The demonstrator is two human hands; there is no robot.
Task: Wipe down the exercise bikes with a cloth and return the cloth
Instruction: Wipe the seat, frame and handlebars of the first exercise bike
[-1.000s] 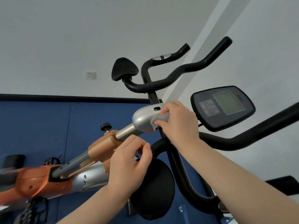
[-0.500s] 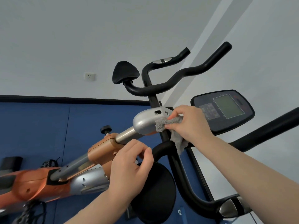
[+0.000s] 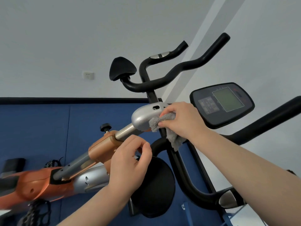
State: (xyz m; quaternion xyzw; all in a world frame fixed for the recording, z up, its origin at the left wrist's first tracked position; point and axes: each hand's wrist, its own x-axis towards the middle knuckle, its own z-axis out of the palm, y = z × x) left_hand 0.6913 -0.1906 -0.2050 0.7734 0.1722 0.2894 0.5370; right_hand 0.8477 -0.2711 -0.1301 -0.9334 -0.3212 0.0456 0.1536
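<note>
Grey wall [image 3: 48, 38] behind, socket [image 3: 88, 76] on it, blue panels [image 3: 34, 128] below a dark rail

Orange bike [image 3: 37, 181] slanting up from lower left, steel post [image 3: 125, 132] ending in a silver cap [image 3: 143, 117]; black handlebar [image 3: 162, 84] above, console [image 3: 223, 103] to the right, round black pad [image 3: 154, 188] low in the middle

Right hand [image 3: 182, 121] curled tight round a grey cloth [image 3: 164, 123], thumb and fingers bunching it against the cap's near end, a loose tail hanging down over the black stem [image 3: 177, 162]

Left hand [image 3: 130, 162] just beside the orange clamp [image 3: 102, 147], fingers bent in towards the thumb; nothing seen between them, and contact with the clamp impossible to tell, its far side being hidden

Against a second ago: cloth pulled out from under the palm, more of it showing, tail now dangling; right hand slid rightward off the cap's face toward its end, uncovering the slot [image 3: 156, 107] on top. Left hand barely shifted

Likely meaning: cap's side pass about finished, wipe working round the end. Post, clamp, handlebar, console and further bikes probably all to come, so cloth's return looks far off

Risk, as a guess: dangling tail snagging on the stem
</note>
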